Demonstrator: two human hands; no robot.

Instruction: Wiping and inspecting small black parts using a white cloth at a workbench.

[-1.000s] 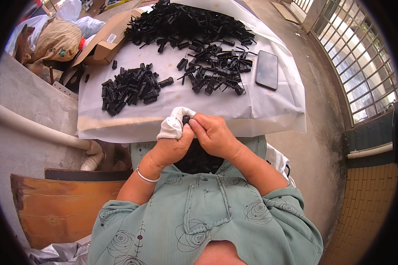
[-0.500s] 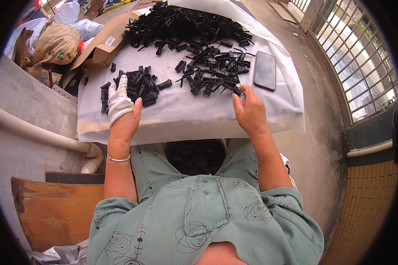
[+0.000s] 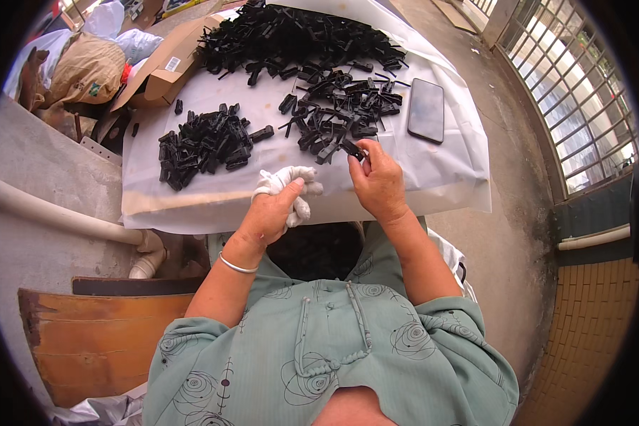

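My left hand (image 3: 287,193), in a white glove that leaves the thumb bare, hovers at the table's near edge. Its fingers are curled in; whether anything is inside them is hidden. At the near side of the middle heap of black plastic parts (image 3: 337,106), my bare right hand (image 3: 380,179) pinches a small black plastic part (image 3: 352,149) between thumb and fingers. A separate, smaller pile of black parts (image 3: 207,145) lies to the left, beyond my left hand.
A large mound of similar black parts (image 3: 291,39) covers the far side of the white-sheeted table (image 3: 263,188). A dark phone (image 3: 426,110) lies at the right. Beside the table's far left stand an open cardboard box (image 3: 165,74) and stuffed bags (image 3: 89,67). A pipe (image 3: 57,207) runs along the left wall.
My left hand has left the left pile, moved right and nearer to me, and its spread fingers have curled. My right hand has shifted left, and a black part now shows in its pinch.
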